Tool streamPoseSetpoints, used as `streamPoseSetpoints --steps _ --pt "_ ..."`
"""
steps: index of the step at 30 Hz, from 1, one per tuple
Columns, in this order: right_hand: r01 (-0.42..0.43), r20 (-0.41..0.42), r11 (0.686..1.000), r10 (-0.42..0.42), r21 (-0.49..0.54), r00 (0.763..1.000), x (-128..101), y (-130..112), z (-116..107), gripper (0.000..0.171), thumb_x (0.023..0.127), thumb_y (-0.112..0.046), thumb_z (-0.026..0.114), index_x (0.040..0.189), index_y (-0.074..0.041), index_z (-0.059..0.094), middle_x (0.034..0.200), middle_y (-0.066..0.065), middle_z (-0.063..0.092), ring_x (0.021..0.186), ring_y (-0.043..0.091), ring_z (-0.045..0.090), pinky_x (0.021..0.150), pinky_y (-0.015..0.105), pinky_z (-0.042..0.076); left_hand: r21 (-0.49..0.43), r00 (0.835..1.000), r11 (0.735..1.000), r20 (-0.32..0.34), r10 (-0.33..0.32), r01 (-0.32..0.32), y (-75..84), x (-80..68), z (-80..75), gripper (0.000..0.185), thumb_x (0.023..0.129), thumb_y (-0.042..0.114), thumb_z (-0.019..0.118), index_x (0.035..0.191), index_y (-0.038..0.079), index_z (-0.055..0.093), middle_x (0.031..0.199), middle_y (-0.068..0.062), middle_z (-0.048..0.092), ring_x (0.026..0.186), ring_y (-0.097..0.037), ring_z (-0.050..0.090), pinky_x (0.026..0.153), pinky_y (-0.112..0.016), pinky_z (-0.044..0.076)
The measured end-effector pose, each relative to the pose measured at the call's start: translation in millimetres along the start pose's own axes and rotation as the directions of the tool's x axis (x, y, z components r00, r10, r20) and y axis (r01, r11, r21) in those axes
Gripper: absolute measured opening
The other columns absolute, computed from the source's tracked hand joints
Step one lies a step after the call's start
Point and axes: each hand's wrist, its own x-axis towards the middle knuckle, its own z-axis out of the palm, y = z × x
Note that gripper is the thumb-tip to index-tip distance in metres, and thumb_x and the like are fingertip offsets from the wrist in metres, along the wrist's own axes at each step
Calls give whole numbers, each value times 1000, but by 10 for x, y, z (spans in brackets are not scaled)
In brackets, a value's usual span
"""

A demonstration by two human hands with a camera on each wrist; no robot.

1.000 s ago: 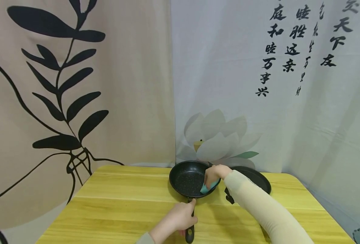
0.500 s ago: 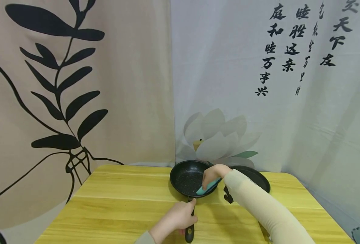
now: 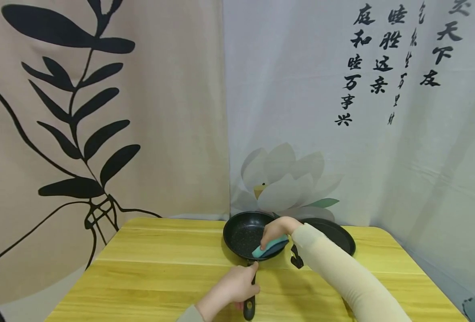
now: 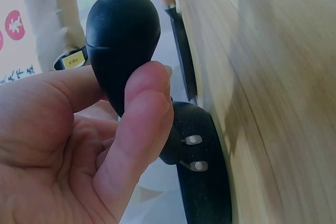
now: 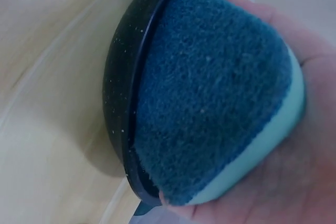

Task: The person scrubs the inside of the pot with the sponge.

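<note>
A black speckled frying pan (image 3: 243, 235) sits on the yellow wooden table (image 3: 161, 268). My left hand (image 3: 231, 288) grips its black handle (image 3: 250, 304) near the table's front edge; the left wrist view shows my thumb (image 4: 139, 129) curled over the handle end (image 4: 122, 40). My right hand (image 3: 275, 229) holds a teal sponge (image 3: 268, 248) against the pan's near right rim. In the right wrist view the sponge's dark blue scouring face (image 5: 210, 93) presses on the pan's rim (image 5: 123, 108), with the pale green foam side in my palm.
A second black pan (image 3: 335, 237) lies behind my right forearm at the table's back right. Printed curtains hang close behind the table. Bare tabletop stretches to the left of the pan.
My right hand has slid the sponge leftward and toward me along the pan's rim. The left hand keeps its grip on the handle without moving.
</note>
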Motion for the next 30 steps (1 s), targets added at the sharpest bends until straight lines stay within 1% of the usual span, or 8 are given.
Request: streamPoseSetpoints --steps 4,7,12,16,19,24,27,30 --pt "19 1 999 -19 35 1000 8 -8 22 47 83 -52 67 123 -28 67 137 -2 53 131 30 43 98 57 41 6 1000 1000 7 -4 4 -2 6 0 61 91 15 60 146 -2 40 53 -1 56 35 -14 56 32 -22 41" --pt "24 6 998 -25 66 1000 14 -14 37 48 84 -52 66 126 -28 65 138 -1 52 132 30 42 98 57 41 18 1000 1000 10 2 -2 -2 3 1 61 91 16 60 146 -1 40 53 1 56 35 -14 57 32 -22 41" --pt "18 -3 997 -18 79 1000 30 -23 33 52 84 -55 65 129 -28 63 140 -1 50 131 30 42 95 56 44 14 1000 1000 1 17 -17 -18 1 -4 60 91 15 60 145 -3 41 52 0 56 36 -16 57 32 -23 42" --pt "25 -20 989 -22 145 1000 53 -19 42 56 83 -54 66 131 -25 60 139 0 50 130 31 43 95 58 44 22 1000 1000 -9 22 -22 -26 3 -7 60 90 15 60 144 -3 42 52 1 55 36 -15 58 32 -22 41" --pt "53 -16 968 -50 244 999 87 -19 69 61 83 -52 67 134 -20 58 139 2 49 130 31 43 97 60 42 28 1000 999 -2 23 -23 -20 4 -8 59 91 15 60 144 -3 41 51 1 55 35 -15 57 32 -22 40" --pt "85 -11 908 -88 410 996 149 -30 116 70 84 -48 69 141 -12 49 143 7 45 133 33 39 100 63 37 44 999 998 -4 33 -32 2 -3 -1 59 91 16 59 144 -3 41 46 3 54 35 -15 57 33 -22 40" --pt "77 -4 879 -85 470 996 178 -43 122 73 84 -48 69 142 -11 46 140 7 45 131 33 41 99 60 39 51 999 998 -24 39 -38 16 -8 8 60 90 16 60 144 -4 41 47 4 54 34 -13 56 33 -22 41" --pt "80 -4 862 -90 501 996 214 -55 128 71 85 -48 69 141 -11 47 141 8 44 131 34 40 98 61 40 77 997 996 -49 52 -48 24 -7 13 61 89 15 61 143 -6 42 49 4 54 32 -10 54 34 -22 43"
